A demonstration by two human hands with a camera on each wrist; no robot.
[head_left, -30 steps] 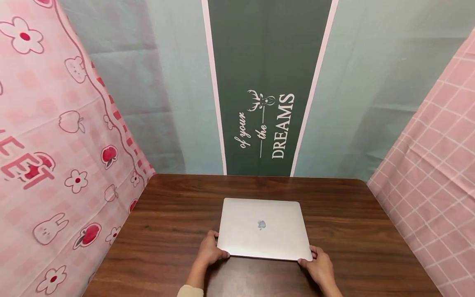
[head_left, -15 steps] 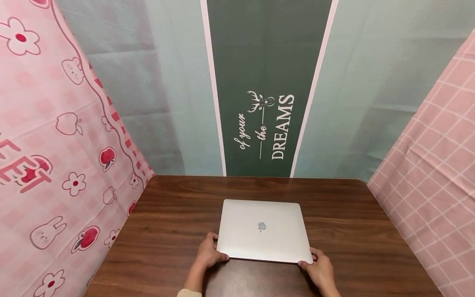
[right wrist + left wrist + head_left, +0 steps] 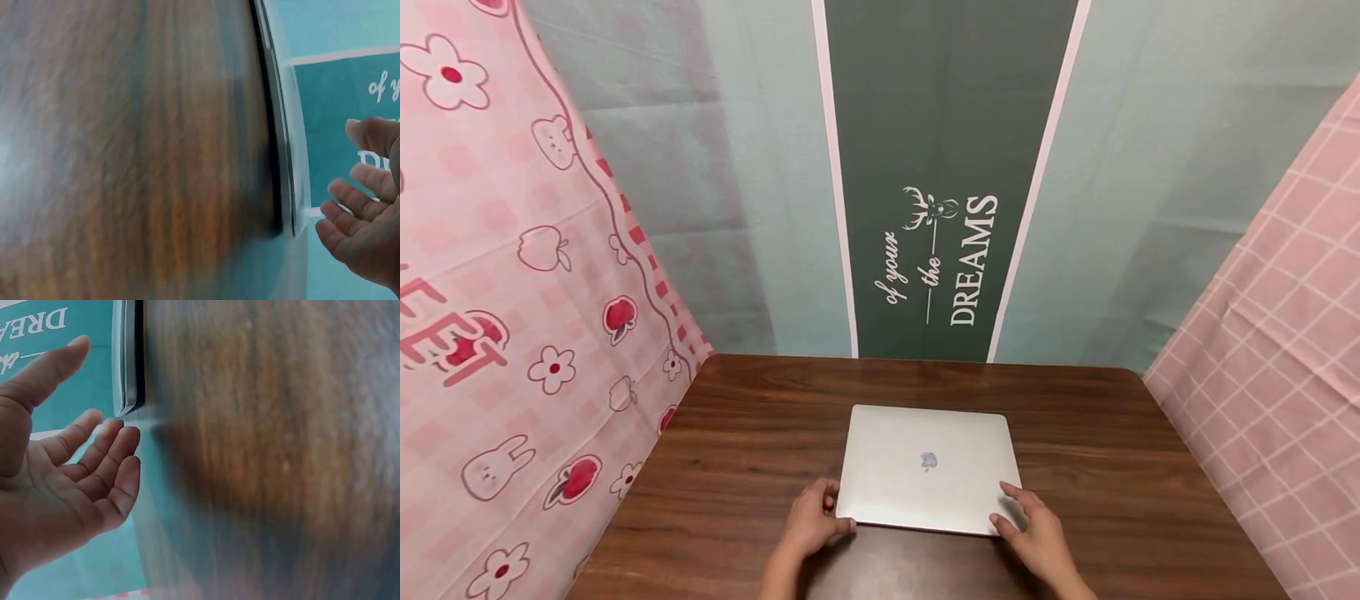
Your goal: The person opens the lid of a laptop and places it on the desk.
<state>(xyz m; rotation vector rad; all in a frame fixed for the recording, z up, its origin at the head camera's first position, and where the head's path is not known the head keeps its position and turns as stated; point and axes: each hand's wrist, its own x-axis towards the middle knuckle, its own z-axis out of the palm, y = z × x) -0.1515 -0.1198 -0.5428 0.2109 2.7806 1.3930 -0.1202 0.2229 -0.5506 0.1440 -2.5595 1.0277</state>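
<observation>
A closed silver laptop with an apple logo on its lid lies flat on the wooden table. At its front left corner is my left hand, fingers loosely bent and thumb spread. In the left wrist view, the fingertips of that hand come right up to the laptop's corner, gripping nothing. My right hand hovers by the front right corner and overlaps the lid there. The right wrist view shows its fingers relaxed and parted from the laptop's edge.
Behind the table hangs a grey-green curtain with a dark green lettered panel. A pink printed cloth hangs on the left, and a pink checked cloth on the right. Dark table surface surrounds the laptop.
Both hands held the laptop's front corners earlier. The right hand has let go and lifted over the corner; the left has loosened and drawn slightly back. The laptop stays in nearly the same place.
</observation>
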